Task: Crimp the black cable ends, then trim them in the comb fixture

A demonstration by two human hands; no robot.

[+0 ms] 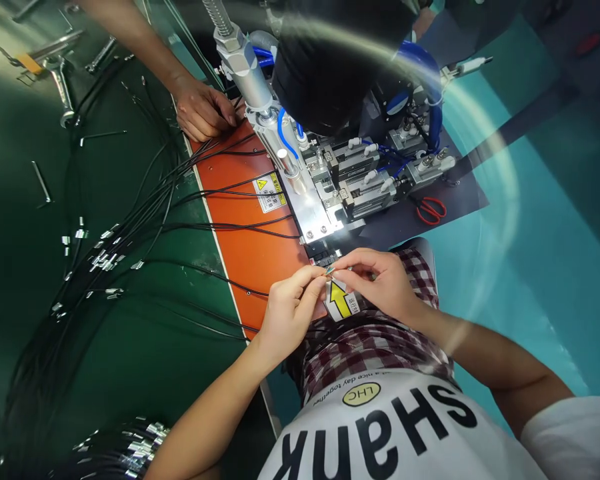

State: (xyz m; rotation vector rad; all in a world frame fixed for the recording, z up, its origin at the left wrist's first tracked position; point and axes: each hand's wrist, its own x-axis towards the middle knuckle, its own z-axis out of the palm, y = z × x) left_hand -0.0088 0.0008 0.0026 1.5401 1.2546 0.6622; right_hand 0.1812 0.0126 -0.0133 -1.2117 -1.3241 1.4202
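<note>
In the head view, my left hand (291, 308) and my right hand (383, 281) meet in front of the machine (307, 215). Thumb and forefinger of each are pinched together on a small greenish piece (329, 271) with a coppery edge; its exact kind is too small to make out. Just below the fingertips is a white label with a yellow arrow (341, 301). My left wrist is over the near end of the orange plate (253, 261), close to black cables (215, 272) running across it.
Another person's hand (203, 110) rests on cables at the plate's far end. Many cables with shiny metal ends (107, 253) spread over the green table (180, 393). A wrench (61, 90) and hex keys lie at upper left. Red-handled scissors (431, 211) lie right of the machine.
</note>
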